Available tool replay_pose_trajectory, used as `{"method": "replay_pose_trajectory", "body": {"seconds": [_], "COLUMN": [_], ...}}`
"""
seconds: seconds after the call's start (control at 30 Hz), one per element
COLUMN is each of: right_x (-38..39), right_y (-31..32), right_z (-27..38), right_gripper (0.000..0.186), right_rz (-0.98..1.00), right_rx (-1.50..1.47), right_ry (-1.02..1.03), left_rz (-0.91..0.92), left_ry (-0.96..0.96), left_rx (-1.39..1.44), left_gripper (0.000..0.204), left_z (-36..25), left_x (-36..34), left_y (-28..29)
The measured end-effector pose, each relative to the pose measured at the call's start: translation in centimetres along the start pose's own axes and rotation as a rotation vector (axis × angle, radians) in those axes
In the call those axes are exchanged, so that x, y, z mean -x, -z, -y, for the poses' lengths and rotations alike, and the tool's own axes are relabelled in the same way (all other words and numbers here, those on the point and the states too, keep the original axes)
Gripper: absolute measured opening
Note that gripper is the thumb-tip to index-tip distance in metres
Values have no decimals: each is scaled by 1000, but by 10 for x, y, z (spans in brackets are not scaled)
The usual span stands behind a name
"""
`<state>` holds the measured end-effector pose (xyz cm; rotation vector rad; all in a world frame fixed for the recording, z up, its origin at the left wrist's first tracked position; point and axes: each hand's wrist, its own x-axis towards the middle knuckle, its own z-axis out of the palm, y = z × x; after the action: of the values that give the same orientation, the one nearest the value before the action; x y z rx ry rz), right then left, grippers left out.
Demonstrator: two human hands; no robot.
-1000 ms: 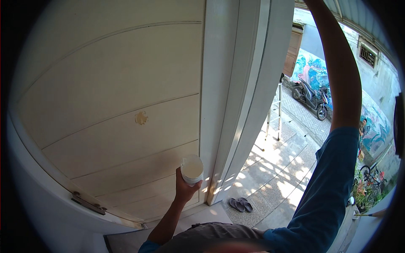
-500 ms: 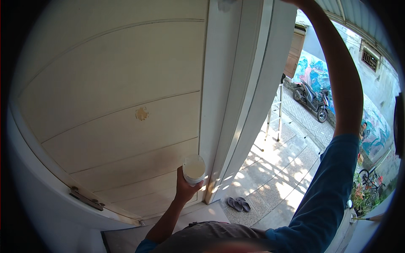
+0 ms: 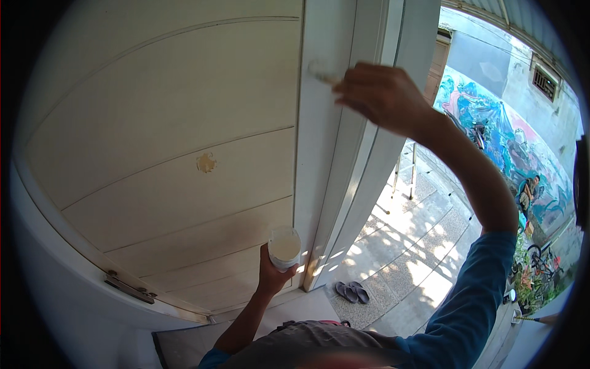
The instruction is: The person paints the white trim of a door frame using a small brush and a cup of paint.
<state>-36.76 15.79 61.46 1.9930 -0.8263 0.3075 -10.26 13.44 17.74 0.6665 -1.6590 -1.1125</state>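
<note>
White plastic cup (image 3: 284,247): just left of the door frame (image 3: 319,154), near its lower end, its mouth turned up toward me and a pale cream filling inside.
Left hand (image 3: 272,277): my fingers and thumb are curled around the cup from below, spread as wide as its side.
Paintbrush (image 3: 329,77): across the upper part of the door frame, pale bristles pointing left; they are blurred, so I cannot tell whether they touch the surface.
Right hand (image 3: 384,98): I have a narrow pinch on the brush handle, in front of the door frame, knuckles up; my blue sleeve (image 3: 482,277) lies well to the right of the frame.
Grooved door (image 3: 184,80): cream, directly left of the door frame, crossed by thin lines.
Ragged patch (image 3: 206,163): yellowish, on the door, left of the door frame.
Dark sandals (image 3: 353,292): a pair side by side, just right of the door frame's foot.
Ladder (image 3: 413,172): partly hidden, right of the door frame, on sun-dappled paving (image 3: 399,246).
Mural (image 3: 522,141): blue and pink, well right of the door frame.
Bicycle (image 3: 544,261): far right of the door frame, beside plants (image 3: 525,280).
</note>
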Motion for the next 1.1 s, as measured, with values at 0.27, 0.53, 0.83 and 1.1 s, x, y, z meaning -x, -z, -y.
{"method": "replay_pose_trajectory", "body": {"seconds": [0.27,0.53,0.83,1.1], "right_x": [-42,-27,127,267], "right_y": [31,28,-40,-59], "right_z": [-59,-72,144,286], "right_gripper": [18,18,16,14], "right_rz": [-47,-207,208,-143], "right_rx": [-174,304,-579,-1161], "right_ry": [-309,-162,-239,-1653], "left_rz": [14,37,184,427], "left_ry": [-5,-8,6,71], "left_rx": [-21,-28,-10,56], "left_gripper": [88,87,89,91], "left_z": [-7,-18,-14,-5], "left_x": [2,-2,8,36], "left_y": [2,5,1,-41]}}
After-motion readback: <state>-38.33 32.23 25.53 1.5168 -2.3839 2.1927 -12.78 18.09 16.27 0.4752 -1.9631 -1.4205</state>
